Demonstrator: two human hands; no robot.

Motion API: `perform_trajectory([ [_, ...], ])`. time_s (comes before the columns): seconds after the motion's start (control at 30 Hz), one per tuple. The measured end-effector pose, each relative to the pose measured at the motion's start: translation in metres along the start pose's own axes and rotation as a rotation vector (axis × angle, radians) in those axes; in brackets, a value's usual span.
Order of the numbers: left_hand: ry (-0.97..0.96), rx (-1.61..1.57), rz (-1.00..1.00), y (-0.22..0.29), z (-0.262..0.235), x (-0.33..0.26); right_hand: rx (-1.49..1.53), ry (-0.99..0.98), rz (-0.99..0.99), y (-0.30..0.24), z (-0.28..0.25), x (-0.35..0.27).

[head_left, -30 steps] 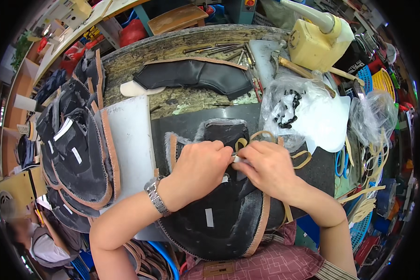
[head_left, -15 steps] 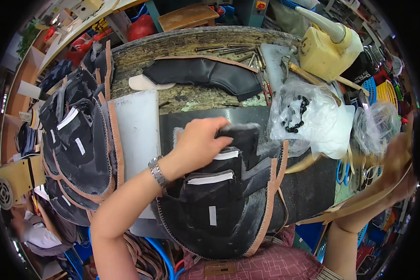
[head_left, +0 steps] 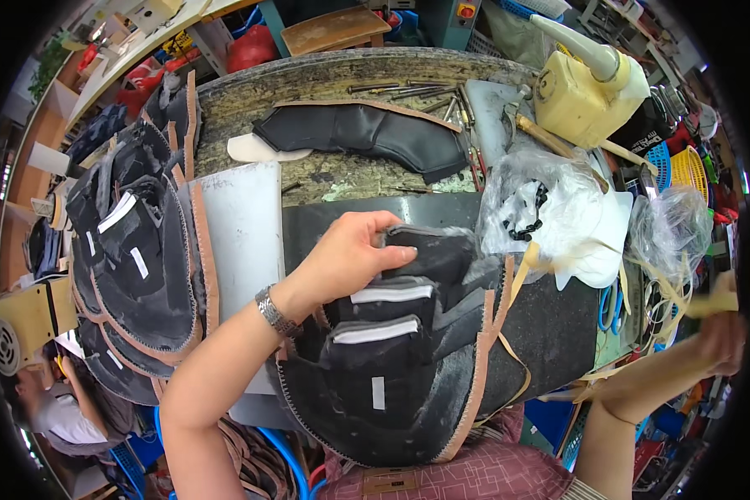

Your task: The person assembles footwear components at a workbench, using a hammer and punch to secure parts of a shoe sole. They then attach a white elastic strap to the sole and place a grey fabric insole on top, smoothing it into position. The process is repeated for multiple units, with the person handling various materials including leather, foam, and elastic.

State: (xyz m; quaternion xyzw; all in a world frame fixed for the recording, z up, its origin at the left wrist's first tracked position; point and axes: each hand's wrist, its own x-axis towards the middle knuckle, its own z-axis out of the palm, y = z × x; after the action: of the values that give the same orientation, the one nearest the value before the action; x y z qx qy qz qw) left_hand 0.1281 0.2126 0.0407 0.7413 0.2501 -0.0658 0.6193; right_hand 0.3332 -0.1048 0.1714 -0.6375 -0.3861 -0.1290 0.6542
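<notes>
My left hand [head_left: 362, 250], a metal-band watch on its wrist, pinches the top edge of a black leather piece [head_left: 450, 379] between thumb and fingers. This piece has a rounded lower end, zigzag stitching, tan edging along its right side and white strips on its face. Its lower end reaches the near edge of the table, against my apron. Out at the far right my right hand [head_left: 718, 340] is blurred by motion, closed around a pale tan strip [head_left: 712, 305]. The strip's full course is hard to follow.
Similar black pieces [head_left: 146, 283] lie stacked at left, beside a white board [head_left: 240, 233]. Another black leather part [head_left: 367, 133] lies farther back. Clear plastic bags [head_left: 550, 200], a yellowish jug [head_left: 587, 96], a hammer [head_left: 550, 137] and blue-handled scissors [head_left: 611, 307] sit at right.
My right hand has moved down and outward to the right, drawing the tan strip with it. My left hand keeps its pinch, and the top edge of the piece now stands more raised.
</notes>
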Motion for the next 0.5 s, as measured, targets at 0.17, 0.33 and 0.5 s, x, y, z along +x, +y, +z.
perform_trajectory([
  [0.17,-0.079,0.03,0.013,-0.001,0.015,-0.004,0.218,-0.14,0.463,-0.003,0.006,-0.002],
  [0.33,0.198,0.146,0.239,-0.021,0.025,-0.005,0.099,-0.777,0.928,0.035,0.144,-0.065],
  [0.5,0.09,0.15,0.121,-0.006,0.019,-0.01,0.117,-0.878,0.767,0.062,0.176,-0.092],
])
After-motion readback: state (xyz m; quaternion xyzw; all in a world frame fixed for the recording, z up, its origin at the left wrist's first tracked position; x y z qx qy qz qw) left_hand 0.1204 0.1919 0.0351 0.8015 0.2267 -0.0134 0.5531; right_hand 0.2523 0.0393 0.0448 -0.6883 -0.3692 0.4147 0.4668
